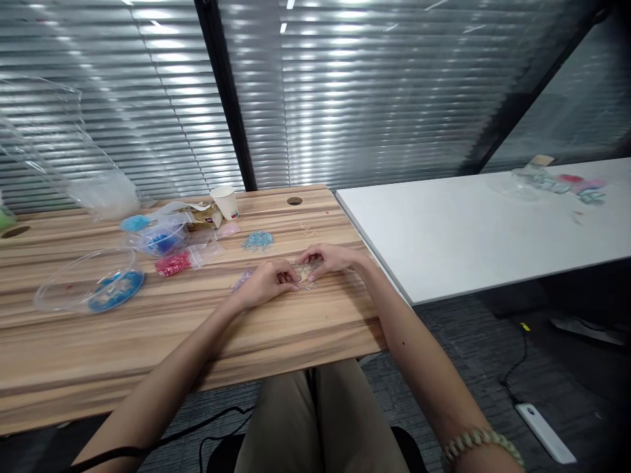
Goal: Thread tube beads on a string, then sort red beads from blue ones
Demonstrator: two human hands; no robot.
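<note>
Clear small pieces (pixel 305 272) between the left hand (pixel 270 282) and right hand (pixel 330 259), on a wood-grain tabletop (pixel 305 332).
Fingers of both hands curl in at the pieces; whether either pinches one, I cannot tell. Lilac bits (pixel 241 280) lie just beside the left hand, blue bits (pixel 257 240) beyond it.
</note>
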